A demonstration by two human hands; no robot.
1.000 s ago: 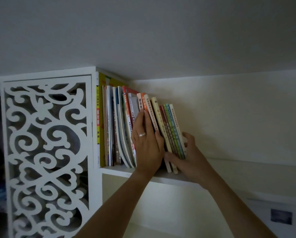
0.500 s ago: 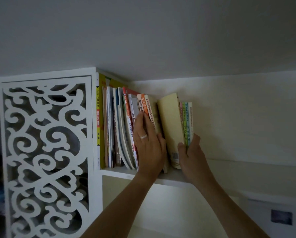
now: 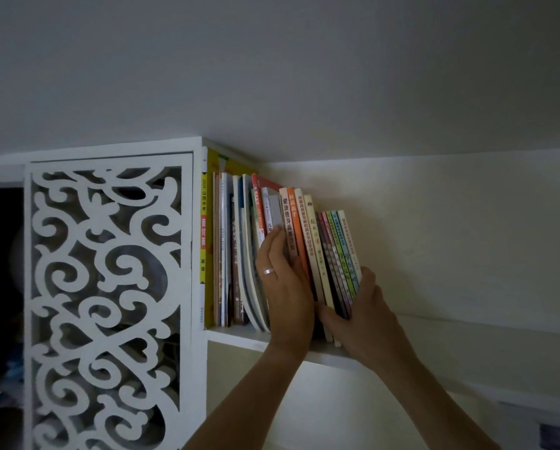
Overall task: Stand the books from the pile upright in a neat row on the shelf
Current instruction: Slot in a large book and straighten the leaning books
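A row of thin books (image 3: 233, 251) stands on a high white shelf (image 3: 236, 340), leaning slightly left against the cabinet side. My left hand (image 3: 286, 287), wearing a ring, lies flat with straight fingers against the spines of the middle books. My right hand (image 3: 358, 315) grips the last several slim books (image 3: 337, 251) at the row's right end, thumb on the near side and fingers wrapped round the far side. These books tilt left against a cream book (image 3: 316, 254). No pile is in view.
A white carved lattice door (image 3: 106, 303) closes the cabinet left of the books. The ceiling hangs close above the tallest yellow book (image 3: 204, 228). The shelf board (image 3: 467, 332) runs on to the right along the cream wall.
Half a second ago my right hand held the end books apart, opening a gap with a cream cover showing. Now it has pressed them back left against the row. My left hand stayed put.
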